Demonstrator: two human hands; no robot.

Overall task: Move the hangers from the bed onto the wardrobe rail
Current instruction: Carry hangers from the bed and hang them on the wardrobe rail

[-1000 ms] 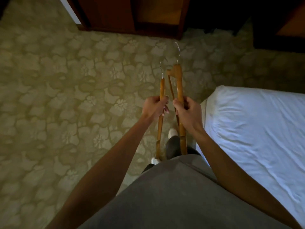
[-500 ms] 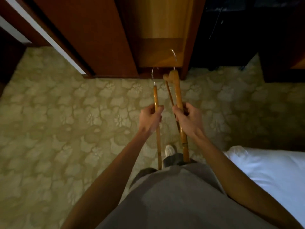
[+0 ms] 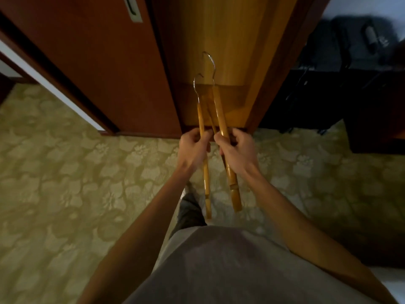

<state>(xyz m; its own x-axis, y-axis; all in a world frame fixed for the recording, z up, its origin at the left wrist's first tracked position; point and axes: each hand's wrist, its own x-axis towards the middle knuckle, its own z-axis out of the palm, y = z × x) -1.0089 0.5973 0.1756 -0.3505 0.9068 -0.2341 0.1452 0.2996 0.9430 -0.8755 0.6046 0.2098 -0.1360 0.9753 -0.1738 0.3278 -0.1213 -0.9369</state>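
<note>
Two hands (image 3: 215, 150), each gripping wooden hangers (image 3: 221, 126), no legible writing

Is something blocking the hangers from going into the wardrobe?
Nothing visible does. The left hand grips one hanger and the right hand grips the others, hooks pointing into the open wardrobe. Its door stands aside to the left. The rail itself is out of view, so that part is unknown.

Both forearms are extended forward, converging. Left hand (image 3: 194, 148) and right hand (image 3: 237, 150) are held just beside each other, fingers curled, each gripping a wooden hanger.
</note>
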